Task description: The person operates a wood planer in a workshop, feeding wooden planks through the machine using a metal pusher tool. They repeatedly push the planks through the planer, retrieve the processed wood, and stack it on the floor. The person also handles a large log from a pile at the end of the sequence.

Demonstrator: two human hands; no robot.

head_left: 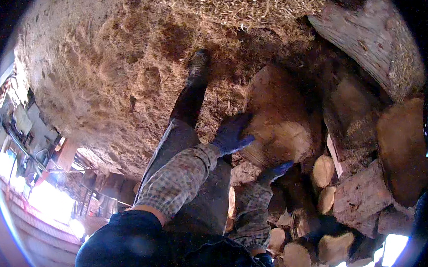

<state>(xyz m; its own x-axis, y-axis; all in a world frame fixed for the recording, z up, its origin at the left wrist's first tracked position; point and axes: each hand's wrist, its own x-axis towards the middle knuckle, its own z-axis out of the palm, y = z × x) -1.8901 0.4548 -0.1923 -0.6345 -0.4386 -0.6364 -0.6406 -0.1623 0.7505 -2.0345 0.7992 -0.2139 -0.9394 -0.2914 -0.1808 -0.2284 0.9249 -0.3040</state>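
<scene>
A thick cut log (283, 140) lies in front of me, its pale round end facing me and its brown side running away. My left hand (228, 134), in a blue glove, grips the log's left edge, thumb apart from the fingers. My right hand (274, 172), gloved in blue too, is at the lower edge of the same end, its fingers partly hidden. Checked sleeve covers reach over both forearms. My booted leg (189, 103) stands left of the log on ground strewn with shavings.
More split logs (362, 194) are piled at the right and lower right. A big bark-covered trunk piece (362, 36) lies at the upper right. Sawdust and wood shavings (111, 80) cover the ground. Clutter and bright openings show at the far left.
</scene>
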